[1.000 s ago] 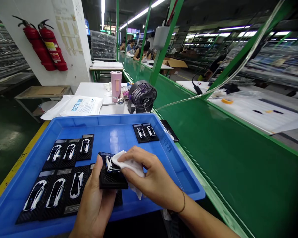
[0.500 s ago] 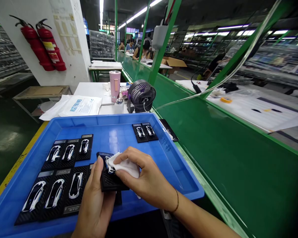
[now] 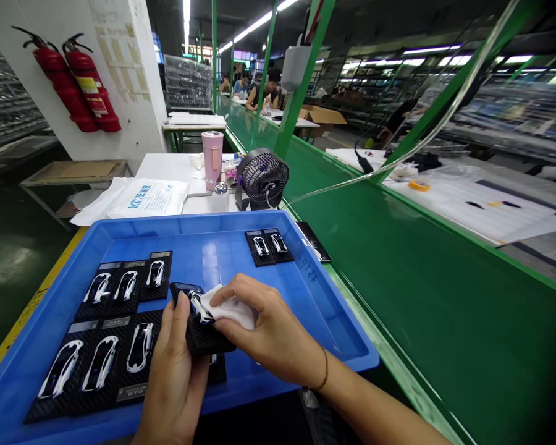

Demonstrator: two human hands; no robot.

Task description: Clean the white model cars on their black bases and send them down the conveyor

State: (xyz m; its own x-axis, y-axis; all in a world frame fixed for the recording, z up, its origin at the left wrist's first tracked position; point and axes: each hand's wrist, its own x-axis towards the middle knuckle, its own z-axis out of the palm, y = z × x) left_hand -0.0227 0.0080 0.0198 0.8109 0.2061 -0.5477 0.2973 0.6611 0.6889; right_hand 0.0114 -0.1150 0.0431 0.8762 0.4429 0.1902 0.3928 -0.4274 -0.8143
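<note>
Hands first, quick: what's on my feed?

Left hand is closed around a black textured base, thumb up its near side, other fingers hidden behind it. Right hand is narrow, pinching a white cloth against a small white model car mounted on that base.

Where's the piece sitting from where I watch?

Held over the front half of a blue tray. I can't tell how high above the tray floor. Mounted cars lie in rows just left of it, and a rear pair of cars sits near the far rim.

What could go wrong from here?

My read: pressure is the main risk. Rubbing too hard could snap the car off its base or bend a thin part. If the left hand's hold slips, the base could drop onto its neighbours and scratch them. The cloth could also snag on the car.

Anything near the edge?

A flat black piece lies just past the right rim, on a green conveyor belt. A careless elbow could knock it. Any marks on the car are too small for me to tell.
</note>
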